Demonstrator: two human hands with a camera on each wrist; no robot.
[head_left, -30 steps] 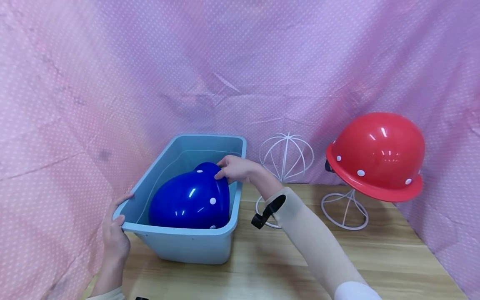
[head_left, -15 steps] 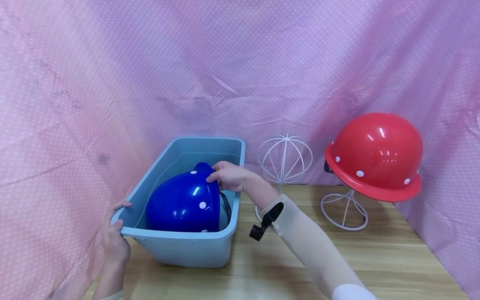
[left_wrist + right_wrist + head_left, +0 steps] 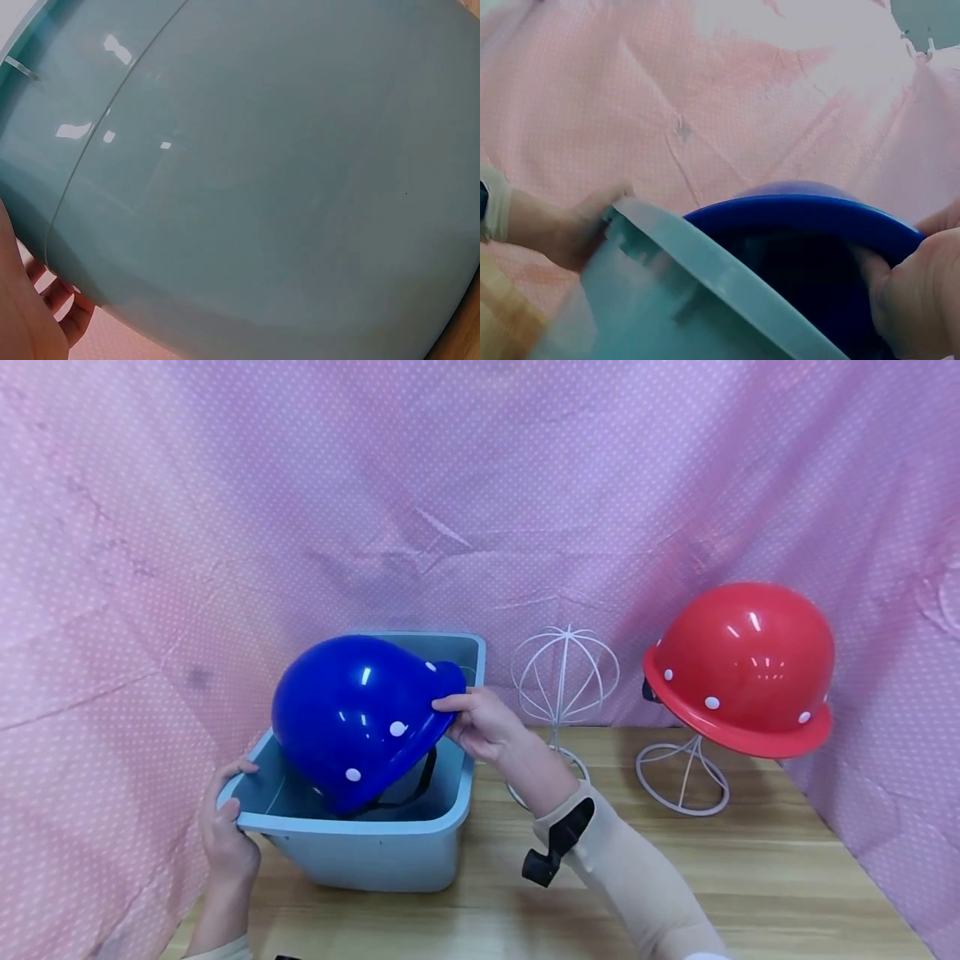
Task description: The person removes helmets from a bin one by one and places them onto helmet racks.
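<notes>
A blue hard hat (image 3: 352,710) tilts over the mouth of a light blue plastic bin (image 3: 375,856), its lower edge still inside the rim. My right hand (image 3: 486,723) pinches the hat's brim at the right, thumb on one face and fingers on the other. In the right wrist view the hand (image 3: 922,300) grips the hat's rim (image 3: 802,210), with the dark inside of the shell showing. At the bin's near left corner my left hand (image 3: 228,827) holds the rim. Its curled fingers (image 3: 75,319) show beside the bin wall (image 3: 262,187) in the left wrist view.
Right of the bin stands a bare white wire stand (image 3: 558,681). Farther right, a red hard hat (image 3: 750,668) sits on another wire stand (image 3: 682,777). Both are on the wooden table (image 3: 600,893). A pink dotted cloth (image 3: 480,485) hangs behind and on both sides.
My right hand has lifted the blue hard hat up from inside the bin and turned it, so its brim now points right. The left hand stays on the bin's rim.
</notes>
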